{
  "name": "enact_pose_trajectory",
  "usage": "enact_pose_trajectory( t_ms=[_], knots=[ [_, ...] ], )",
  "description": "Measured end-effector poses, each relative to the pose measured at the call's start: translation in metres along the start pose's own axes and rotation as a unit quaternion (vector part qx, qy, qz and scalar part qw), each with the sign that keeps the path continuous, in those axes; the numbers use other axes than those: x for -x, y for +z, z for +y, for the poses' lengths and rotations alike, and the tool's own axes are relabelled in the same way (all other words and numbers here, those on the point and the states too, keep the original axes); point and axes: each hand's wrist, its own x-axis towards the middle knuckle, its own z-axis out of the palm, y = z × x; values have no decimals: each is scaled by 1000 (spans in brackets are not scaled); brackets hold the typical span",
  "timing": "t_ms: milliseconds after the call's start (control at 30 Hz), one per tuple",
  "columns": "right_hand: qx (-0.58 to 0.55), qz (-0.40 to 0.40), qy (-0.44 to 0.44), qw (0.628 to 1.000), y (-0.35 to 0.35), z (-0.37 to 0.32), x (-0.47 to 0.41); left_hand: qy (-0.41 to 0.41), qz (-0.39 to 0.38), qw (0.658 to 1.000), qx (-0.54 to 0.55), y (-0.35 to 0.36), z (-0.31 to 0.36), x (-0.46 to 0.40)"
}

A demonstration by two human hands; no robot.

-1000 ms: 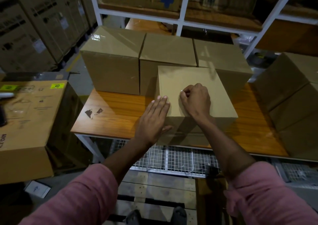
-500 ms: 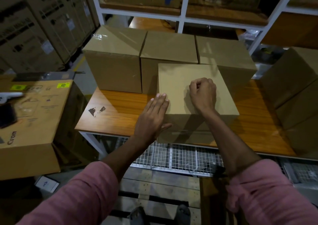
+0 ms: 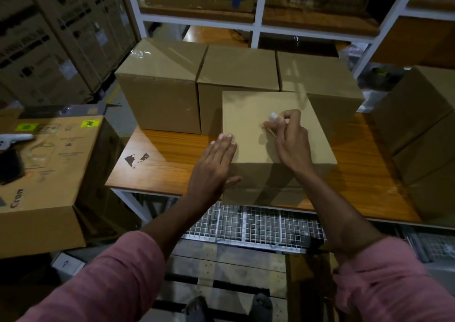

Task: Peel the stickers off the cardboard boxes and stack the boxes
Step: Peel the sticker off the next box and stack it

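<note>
Open bench (image 3: 157,166) surface left of the front cardboard box (image 3: 268,129), bare but for a dark chipped patch (image 3: 136,159). Behind, blocked by three cardboard boxes (image 3: 238,70) side by side, touching. Right side walled in by stacked boxes (image 3: 423,134), with only a narrow strip of bench between. Left, across a gap, a large printed carton (image 3: 49,164). Overhead, white shelf frame (image 3: 256,26).
</note>
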Motion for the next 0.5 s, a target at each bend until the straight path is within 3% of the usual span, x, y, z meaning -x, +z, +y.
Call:
enact_pose_trajectory(
  t_ms=[100,300,500],
  knots=[
    [73,-43,-36,996,2,-5,-1,-4,-4,1000,1,0,1,0],
    [81,-111,-76,988,-8,-3,6,-11,-11,1000,3,0,1,-1],
    [86,-79,-19,993,-9,-7,-11,-9,-14,1000,2,-2,1,-2]
  ],
)
